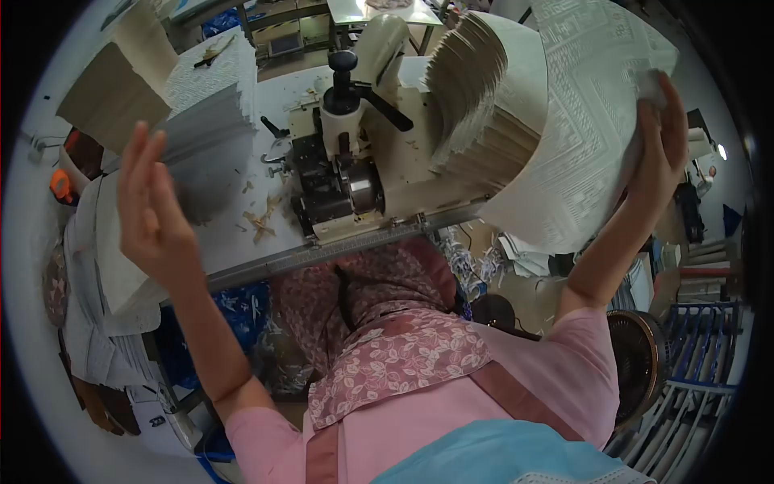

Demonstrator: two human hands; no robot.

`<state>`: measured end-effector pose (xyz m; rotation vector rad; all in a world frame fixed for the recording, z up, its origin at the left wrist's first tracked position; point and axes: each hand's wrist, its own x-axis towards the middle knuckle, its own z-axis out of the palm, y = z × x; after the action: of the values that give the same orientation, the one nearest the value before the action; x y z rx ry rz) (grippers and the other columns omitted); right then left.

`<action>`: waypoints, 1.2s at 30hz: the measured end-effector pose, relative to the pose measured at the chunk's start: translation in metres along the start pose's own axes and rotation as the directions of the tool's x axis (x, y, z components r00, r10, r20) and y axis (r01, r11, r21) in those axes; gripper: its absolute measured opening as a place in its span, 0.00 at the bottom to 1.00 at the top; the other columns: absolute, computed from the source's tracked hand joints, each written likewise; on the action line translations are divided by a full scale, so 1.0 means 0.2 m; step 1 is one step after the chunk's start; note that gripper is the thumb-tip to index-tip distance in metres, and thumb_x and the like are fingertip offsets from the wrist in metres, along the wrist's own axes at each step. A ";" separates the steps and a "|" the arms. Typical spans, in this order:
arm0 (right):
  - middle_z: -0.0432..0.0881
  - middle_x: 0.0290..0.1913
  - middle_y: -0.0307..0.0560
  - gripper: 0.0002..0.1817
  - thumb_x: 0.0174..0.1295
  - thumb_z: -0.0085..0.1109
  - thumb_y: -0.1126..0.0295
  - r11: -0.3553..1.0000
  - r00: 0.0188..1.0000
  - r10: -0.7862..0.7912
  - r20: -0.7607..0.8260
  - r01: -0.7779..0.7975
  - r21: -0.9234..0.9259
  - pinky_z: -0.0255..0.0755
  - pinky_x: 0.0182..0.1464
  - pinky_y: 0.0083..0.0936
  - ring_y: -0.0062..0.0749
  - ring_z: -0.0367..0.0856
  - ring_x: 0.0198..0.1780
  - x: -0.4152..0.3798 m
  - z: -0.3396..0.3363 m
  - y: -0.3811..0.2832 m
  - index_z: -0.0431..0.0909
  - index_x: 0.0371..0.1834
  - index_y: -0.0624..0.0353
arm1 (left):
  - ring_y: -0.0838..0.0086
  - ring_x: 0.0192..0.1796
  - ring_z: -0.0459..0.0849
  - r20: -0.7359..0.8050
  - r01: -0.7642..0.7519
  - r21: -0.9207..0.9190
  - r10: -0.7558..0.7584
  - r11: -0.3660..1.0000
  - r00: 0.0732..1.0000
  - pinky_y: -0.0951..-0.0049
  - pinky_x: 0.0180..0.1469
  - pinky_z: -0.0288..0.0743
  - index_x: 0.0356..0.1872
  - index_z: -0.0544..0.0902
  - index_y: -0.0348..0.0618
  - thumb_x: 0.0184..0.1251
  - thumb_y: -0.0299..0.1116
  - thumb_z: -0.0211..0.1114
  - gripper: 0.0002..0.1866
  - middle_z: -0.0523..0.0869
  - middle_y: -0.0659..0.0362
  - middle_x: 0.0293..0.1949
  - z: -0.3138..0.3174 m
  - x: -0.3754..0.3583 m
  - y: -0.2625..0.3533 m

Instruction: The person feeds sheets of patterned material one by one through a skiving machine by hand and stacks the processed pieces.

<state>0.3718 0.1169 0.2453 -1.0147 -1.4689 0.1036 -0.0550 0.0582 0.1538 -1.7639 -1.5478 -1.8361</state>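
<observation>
My left hand (153, 214) is raised at the left side of the table, its fingers stretched upward with nothing between them. Just behind it stand grey-white sheets (214, 121) and a brownish board-like sheet (113, 98). At the upper right, my right hand (665, 145) pinches the outer edge of a large white sheet with an embossed pattern (584, 137). That sheet curves down past the table's front edge. Beside it, a thick fanned stack of sheets (476, 97) rests on the table. Between my hands sits a bench machine (343, 153) with a black knob, a lever and a metal roller.
Scraps (262, 222) lie on the white tabletop (230, 250) near the machine. Paper shreds (476, 262) are below the table edge. A fan (637, 367) and a blue rack (701, 343) stand at the right. An orange object (61, 185) is at far left.
</observation>
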 end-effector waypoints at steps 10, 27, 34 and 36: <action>0.78 0.58 0.38 0.21 0.66 0.51 0.76 0.977 0.910 0.205 0.360 -0.168 -0.132 0.64 0.54 0.15 0.18 0.74 0.51 0.49 0.10 1.04 0.76 0.62 0.49 | 0.48 0.61 0.74 -0.225 0.413 0.901 -0.666 0.136 0.711 0.52 0.61 0.67 0.60 0.75 0.38 0.67 0.66 0.42 0.40 0.77 0.47 0.60 -0.94 -0.05 -1.68; 0.78 0.56 0.56 0.11 0.65 0.47 0.82 0.911 0.853 -0.402 0.333 0.333 0.244 0.66 0.62 0.31 0.46 0.76 0.60 -0.35 0.38 -0.03 0.78 0.47 0.67 | 0.54 0.48 0.81 -0.152 0.200 0.890 -0.145 0.409 0.978 0.60 0.47 0.75 0.41 0.78 0.38 0.55 0.48 0.72 0.24 0.82 0.48 0.46 -0.87 -0.03 -1.32; 0.82 0.49 0.52 0.11 0.62 0.50 0.84 0.828 0.603 -0.329 0.726 -0.185 0.529 0.70 0.56 0.30 0.40 0.80 0.52 -0.75 0.77 -0.21 0.78 0.46 0.68 | 0.56 0.42 0.85 -0.091 0.224 0.788 -0.250 0.573 0.964 0.60 0.45 0.75 0.44 0.79 0.40 0.57 0.45 0.70 0.21 0.86 0.49 0.37 -0.73 0.07 -0.83; 0.80 0.54 0.50 0.15 0.64 0.50 0.82 0.733 0.579 -0.131 0.804 -0.490 0.472 0.66 0.61 0.28 0.35 0.76 0.58 -0.85 0.81 -0.23 0.76 0.54 0.66 | 0.59 0.42 0.85 0.061 0.115 0.723 -0.229 0.682 0.972 0.65 0.45 0.76 0.49 0.78 0.39 0.58 0.46 0.69 0.24 0.86 0.48 0.39 -0.68 0.09 -0.47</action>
<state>0.1818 0.0640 0.1087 -0.4953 -1.8880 1.3455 -0.2137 0.0100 0.1501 -1.4039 -2.1522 -0.9054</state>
